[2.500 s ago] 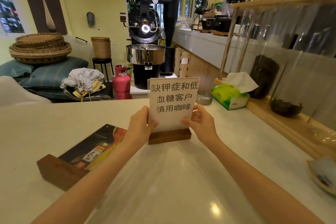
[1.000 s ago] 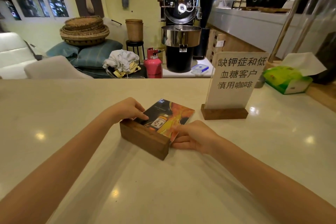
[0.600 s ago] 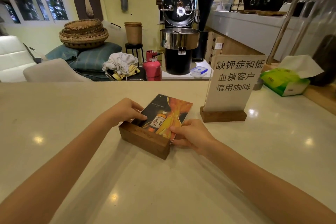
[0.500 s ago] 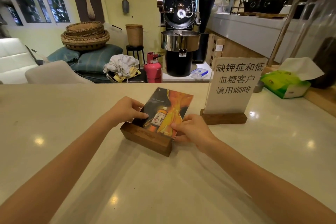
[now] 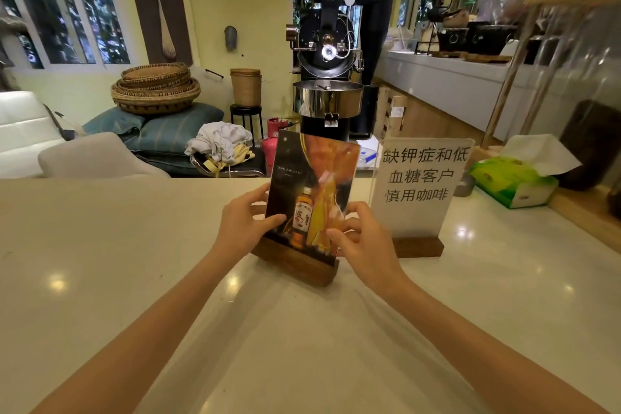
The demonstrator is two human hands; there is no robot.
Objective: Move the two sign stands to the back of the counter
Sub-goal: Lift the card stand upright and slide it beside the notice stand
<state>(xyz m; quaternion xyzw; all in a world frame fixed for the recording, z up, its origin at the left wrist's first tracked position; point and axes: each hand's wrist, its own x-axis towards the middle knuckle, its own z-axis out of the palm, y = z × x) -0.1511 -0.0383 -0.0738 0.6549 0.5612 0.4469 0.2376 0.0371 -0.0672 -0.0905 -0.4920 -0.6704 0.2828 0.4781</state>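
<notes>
A sign stand with a whisky bottle picture stands upright on its dark wooden base in the middle of the pale counter. My left hand grips its left edge and my right hand grips its lower right edge. Just to the right, a second sign stand with white card and black Chinese characters stands upright on its own wooden base, nearer the counter's far edge, with no hand on it.
A green tissue box sits at the far right of the counter beside a wooden shelf frame. Behind the counter are a black coffee roaster, a red gas cylinder, stacked baskets and cushions.
The picture stand lay tilted back on the counter; both hands have raised it upright. Earlier still, my hands let go of the white text stand, which stays put.
</notes>
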